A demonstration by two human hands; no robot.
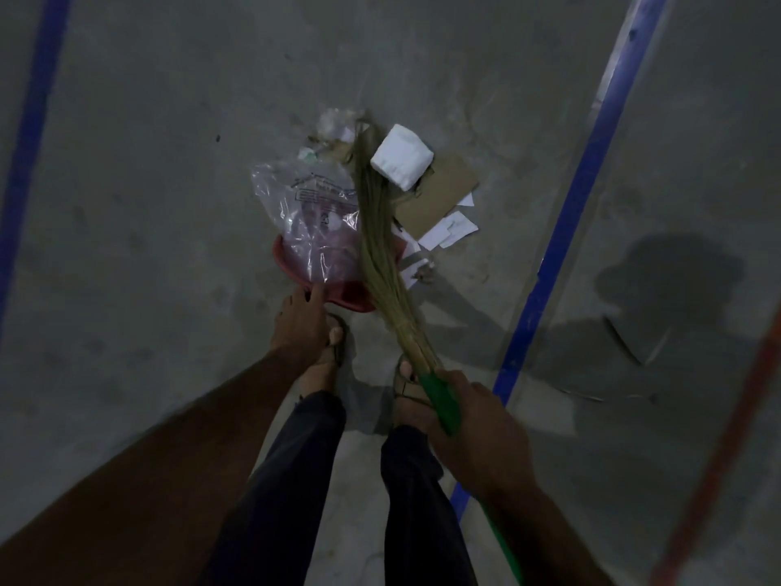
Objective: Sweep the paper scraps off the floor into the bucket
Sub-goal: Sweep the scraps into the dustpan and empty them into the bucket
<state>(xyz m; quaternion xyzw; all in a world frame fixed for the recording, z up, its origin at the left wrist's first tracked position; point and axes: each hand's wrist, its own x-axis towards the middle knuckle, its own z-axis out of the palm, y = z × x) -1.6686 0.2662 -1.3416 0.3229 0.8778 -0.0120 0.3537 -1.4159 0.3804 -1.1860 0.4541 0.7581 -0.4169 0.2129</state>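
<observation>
Left hand gripping near rim of red bucket, low on concrete floor, clear printed plastic bag spilling over its mouth. Straw broom lying across heap, green handle clenched in right hand. White paper scraps flat beside cardboard, white block on top, just right of bucket.

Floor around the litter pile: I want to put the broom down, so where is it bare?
Bare concrete lies left of the plastic bag up to the left blue line, and beyond the pile. Crowded: white block, cardboard and paper scraps right of the broom.
</observation>
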